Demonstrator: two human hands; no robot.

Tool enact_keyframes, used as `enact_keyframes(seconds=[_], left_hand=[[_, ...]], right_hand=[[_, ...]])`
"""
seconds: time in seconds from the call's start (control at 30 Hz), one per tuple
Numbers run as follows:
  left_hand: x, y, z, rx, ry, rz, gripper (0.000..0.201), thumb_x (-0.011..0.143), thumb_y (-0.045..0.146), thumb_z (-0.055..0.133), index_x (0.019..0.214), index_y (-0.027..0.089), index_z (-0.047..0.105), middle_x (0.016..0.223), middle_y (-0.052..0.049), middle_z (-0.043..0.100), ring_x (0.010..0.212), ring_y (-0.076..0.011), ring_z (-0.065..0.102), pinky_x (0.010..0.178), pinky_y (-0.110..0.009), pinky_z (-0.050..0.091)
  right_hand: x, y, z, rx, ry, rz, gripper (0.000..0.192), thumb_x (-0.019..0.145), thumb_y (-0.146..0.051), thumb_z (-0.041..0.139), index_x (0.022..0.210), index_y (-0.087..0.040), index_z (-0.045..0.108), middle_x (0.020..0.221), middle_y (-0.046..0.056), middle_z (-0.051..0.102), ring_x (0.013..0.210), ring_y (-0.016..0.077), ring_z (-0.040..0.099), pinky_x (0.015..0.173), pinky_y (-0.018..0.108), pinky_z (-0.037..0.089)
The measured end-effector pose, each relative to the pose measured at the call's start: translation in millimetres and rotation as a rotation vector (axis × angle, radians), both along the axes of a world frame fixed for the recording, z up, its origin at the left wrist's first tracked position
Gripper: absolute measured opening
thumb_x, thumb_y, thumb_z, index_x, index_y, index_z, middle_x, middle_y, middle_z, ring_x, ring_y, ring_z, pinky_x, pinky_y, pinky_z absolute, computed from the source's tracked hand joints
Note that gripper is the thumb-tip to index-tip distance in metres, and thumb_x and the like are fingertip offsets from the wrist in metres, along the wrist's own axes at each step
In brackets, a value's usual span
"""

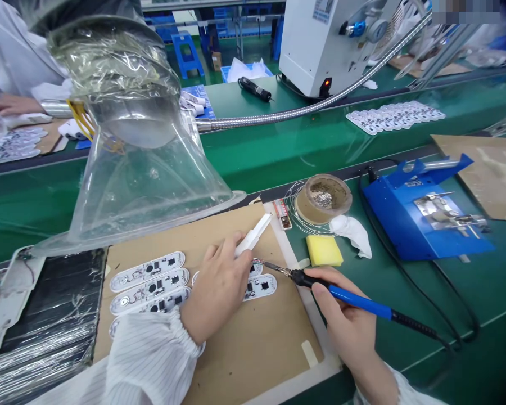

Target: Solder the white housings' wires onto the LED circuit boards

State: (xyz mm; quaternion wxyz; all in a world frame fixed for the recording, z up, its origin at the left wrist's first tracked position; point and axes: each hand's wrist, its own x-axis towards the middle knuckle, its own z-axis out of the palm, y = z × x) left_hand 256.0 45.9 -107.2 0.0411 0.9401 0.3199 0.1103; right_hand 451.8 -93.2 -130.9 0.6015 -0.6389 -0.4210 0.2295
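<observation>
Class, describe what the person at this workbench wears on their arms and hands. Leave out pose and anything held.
Both hands are bare, with no gloves. The left hand emerges from a white sleeve with fine pinstripes, gathered into an elastic cuff at the wrist. The right hand shows a similar white sleeve edge at the bottom of the view. No rings or watches show.

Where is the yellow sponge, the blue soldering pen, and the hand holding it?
yellow sponge [324, 250], head view, middle of its top face.
soldering iron [358, 301], head view, blue handle.
right hand [341, 320], head view, back of the hand.
</observation>
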Motion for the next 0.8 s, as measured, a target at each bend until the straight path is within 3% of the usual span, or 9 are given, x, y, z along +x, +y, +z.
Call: enact_keyframes(seconds=[0.8], left_hand=[[0.7, -2.2, -0.9, 0.000, 0.001, 0.007, 0.022, 0.106, 0.012, 0.044, 0.098, 0.018, 0.063, 0.140, -0.021, 0.061, 0.109, -0.0315, 0.068, 0.082, -0.045, 0.049]], right_hand=[[0.2, 0.7, 1.4, 0.018, -0.044, 0.077, 0.017, 0.097, -0.020, 0.069, 0.105, -0.028, 0.082, 0.100, 0.006, 0.078, 0.090, 0.0233, 0.077, 0.073, 0.032, 0.066]])
